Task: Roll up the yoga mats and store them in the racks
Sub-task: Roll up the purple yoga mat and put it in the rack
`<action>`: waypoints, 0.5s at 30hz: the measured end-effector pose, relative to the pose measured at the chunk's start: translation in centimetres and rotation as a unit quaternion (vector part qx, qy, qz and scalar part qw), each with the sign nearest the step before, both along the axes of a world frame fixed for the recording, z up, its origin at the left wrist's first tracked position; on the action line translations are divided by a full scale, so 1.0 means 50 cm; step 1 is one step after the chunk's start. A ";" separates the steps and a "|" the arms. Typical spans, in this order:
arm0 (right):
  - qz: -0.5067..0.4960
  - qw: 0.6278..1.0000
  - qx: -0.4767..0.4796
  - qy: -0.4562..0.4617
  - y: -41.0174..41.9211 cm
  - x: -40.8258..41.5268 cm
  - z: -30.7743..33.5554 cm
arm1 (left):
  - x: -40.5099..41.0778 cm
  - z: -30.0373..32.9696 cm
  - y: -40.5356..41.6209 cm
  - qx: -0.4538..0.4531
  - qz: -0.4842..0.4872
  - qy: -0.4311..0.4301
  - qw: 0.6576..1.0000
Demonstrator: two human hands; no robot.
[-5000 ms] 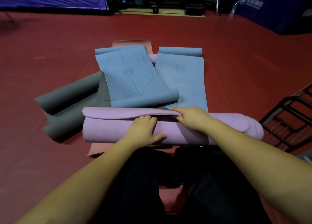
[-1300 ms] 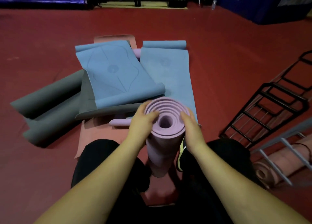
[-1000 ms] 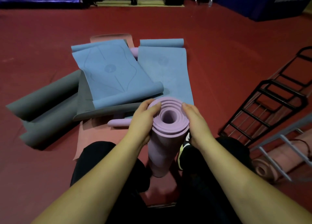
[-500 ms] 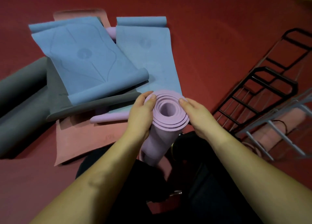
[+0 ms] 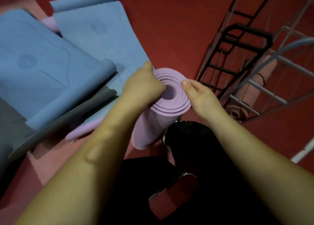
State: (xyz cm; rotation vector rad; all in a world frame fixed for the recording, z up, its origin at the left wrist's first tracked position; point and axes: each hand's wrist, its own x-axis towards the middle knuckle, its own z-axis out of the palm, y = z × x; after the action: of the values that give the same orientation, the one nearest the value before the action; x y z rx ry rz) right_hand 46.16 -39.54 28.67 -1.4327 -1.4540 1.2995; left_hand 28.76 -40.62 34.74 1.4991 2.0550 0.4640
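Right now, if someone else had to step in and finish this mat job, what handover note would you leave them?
Left hand: grips the top end of the rolled purple foam yoga mat, fingers at its core.
Right hand: holds the roll's opposite rim, thumb on top.
The roll stands on end, tilted, above the person's lap.
Done: purple mat rolled. One rolled pink mat lies in the grey metal rack.
Left: rack the purple roll; the black wire rack stands nearby. Two blue mats, a grey mat and a flat pink mat stay unrolled on the red floor.
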 end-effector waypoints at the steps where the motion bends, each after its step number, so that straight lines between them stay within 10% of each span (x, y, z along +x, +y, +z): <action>1: -0.008 1.000 -0.004 0.001 0.003 0.021 -0.003 | 0.025 0.004 0.018 -0.010 -0.030 0.039 0.999; 15: -0.052 0.984 -0.113 0.130 0.150 0.368 -0.132 | 0.417 -0.059 0.217 -0.090 -0.203 0.214 0.951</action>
State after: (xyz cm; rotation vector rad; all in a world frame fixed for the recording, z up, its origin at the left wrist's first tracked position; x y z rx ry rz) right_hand 64.55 -32.03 22.08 -1.3974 -1.0750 1.5586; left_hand 49.63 -29.76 31.80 1.9681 1.9418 -0.2259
